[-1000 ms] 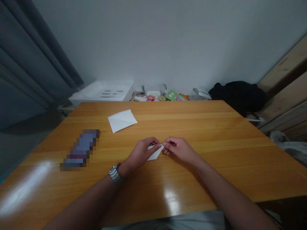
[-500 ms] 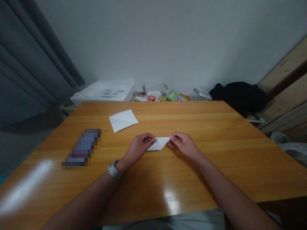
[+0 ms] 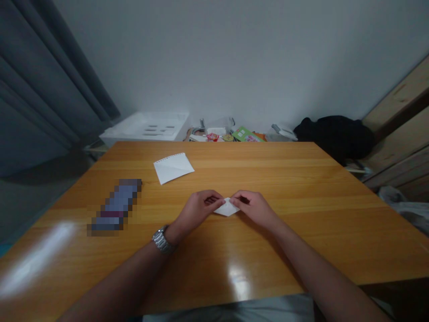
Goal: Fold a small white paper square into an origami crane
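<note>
A small folded piece of white paper [image 3: 228, 209] is pinched between my two hands over the middle of the wooden table [image 3: 288, 179]. My left hand [image 3: 197, 208], with a metal watch [image 3: 162, 239] on its wrist, grips the paper's left side between thumb and fingers. On the other side, my right hand [image 3: 256, 208] pinches its upper right part. Both thumbs lie close together near the top edge. The fingers hide the paper's outer corners in part, and its lower edge comes to a blunt point toward me.
A torn white sheet [image 3: 173, 168] with a perforated edge lies beyond my left hand. A pixelated, phone-like object [image 3: 117, 203] is at the left. Behind the table stand a white foam tray [image 3: 144, 127], a green booklet [image 3: 247, 134] and a black bag [image 3: 335, 136].
My right hand has come in closer to my left, and both sit slightly lower. The folded paper has turned from a slanted strip to a pointed shape between the thumbs.
</note>
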`<state>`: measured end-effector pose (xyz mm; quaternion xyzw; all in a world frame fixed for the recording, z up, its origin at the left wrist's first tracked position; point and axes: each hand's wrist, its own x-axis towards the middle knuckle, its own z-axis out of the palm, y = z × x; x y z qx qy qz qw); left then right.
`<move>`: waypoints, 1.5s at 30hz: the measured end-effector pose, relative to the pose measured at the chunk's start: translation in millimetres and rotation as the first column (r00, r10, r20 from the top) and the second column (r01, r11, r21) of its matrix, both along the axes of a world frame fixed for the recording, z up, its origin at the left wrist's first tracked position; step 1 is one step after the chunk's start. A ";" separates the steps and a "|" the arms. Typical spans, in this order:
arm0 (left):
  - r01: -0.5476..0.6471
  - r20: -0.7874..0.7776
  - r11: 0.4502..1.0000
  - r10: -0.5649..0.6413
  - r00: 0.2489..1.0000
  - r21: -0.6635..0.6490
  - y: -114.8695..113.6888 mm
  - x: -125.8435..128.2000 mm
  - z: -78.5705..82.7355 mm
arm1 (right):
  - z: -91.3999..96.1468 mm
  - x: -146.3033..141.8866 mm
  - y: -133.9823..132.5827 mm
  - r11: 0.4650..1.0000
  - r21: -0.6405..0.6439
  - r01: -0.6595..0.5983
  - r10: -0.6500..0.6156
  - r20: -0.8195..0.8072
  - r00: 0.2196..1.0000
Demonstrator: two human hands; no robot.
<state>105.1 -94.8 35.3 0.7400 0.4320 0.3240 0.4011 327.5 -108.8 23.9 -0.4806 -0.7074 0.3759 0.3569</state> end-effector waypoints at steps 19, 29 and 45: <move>-0.008 -0.039 0.999 0.010 0.999 0.034 1.4 -0.6 0.8 | -2.6 3.0 0.9 0.998 -0.050 -0.032 0.030 -0.032 0.999; -0.098 -0.035 0.995 0.098 0.995 0.009 4.3 -2.5 0.4 | -2.3 6.1 4.9 0.999 -0.044 0.012 -0.014 -0.042 0.999; 0.113 -0.379 0.899 0.062 0.923 0.423 6.5 -7.8 -5.0 | -15.8 2.5 15.3 0.975 0.218 0.041 -0.099 0.266 0.959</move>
